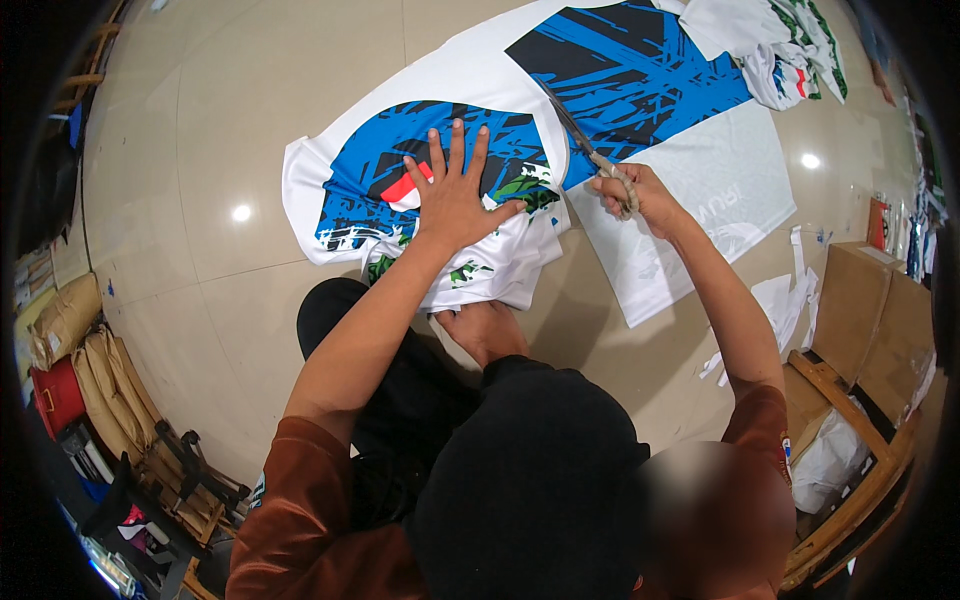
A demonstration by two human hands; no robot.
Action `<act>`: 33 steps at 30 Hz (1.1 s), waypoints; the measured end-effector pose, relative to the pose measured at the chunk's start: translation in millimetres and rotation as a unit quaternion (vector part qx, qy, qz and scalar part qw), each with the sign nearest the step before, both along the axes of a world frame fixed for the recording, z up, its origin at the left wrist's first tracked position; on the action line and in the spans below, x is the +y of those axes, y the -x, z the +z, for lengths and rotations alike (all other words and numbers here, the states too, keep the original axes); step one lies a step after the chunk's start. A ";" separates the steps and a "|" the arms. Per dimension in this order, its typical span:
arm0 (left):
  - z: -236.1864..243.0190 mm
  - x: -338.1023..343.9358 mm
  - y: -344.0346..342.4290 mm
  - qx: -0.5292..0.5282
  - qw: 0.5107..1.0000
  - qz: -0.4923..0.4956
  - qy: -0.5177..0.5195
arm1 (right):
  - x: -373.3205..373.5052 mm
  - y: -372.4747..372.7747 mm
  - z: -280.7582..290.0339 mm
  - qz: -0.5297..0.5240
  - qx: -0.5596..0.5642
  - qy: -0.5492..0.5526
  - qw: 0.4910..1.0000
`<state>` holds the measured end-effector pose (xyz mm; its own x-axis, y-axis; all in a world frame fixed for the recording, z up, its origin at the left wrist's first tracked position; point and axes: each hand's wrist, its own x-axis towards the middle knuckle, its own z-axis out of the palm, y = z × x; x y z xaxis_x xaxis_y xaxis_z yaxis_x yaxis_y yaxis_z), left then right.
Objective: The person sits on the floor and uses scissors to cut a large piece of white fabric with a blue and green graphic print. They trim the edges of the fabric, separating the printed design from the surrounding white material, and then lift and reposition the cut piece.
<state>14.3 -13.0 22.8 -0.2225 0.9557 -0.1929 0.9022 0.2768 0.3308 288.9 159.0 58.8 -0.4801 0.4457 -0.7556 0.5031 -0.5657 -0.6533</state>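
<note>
My left hand (457, 203) lies flat with fingers spread on a printed fabric piece (375, 140), blue and black with a red-and-white patch and a white margin. Scissors (583, 137) with a light-coloured wrapped handle are gripped in my right hand (648, 203). Their blades point up and left, along the border between that piece and a second blue-and-black printed panel (640, 70). How far the blades are apart is hard to make out. Bunched white cloth with green print (490, 265) lies below my left hand.
A bare foot (485, 330) rests beside the cloth on the tiled floor (230, 150). White fabric (690, 230) spreads under my right hand. White scraps (785, 305), a cardboard box (860, 300) and a wooden frame (840, 400) are right; brown packages (115, 380) stand left. More printed cloth (790, 50) is far right.
</note>
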 end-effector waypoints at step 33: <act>2.6 -0.3 0.0 0.012 1.000 -0.004 0.009 | 4.9 -1.9 5.2 0.052 -0.033 -0.046 0.997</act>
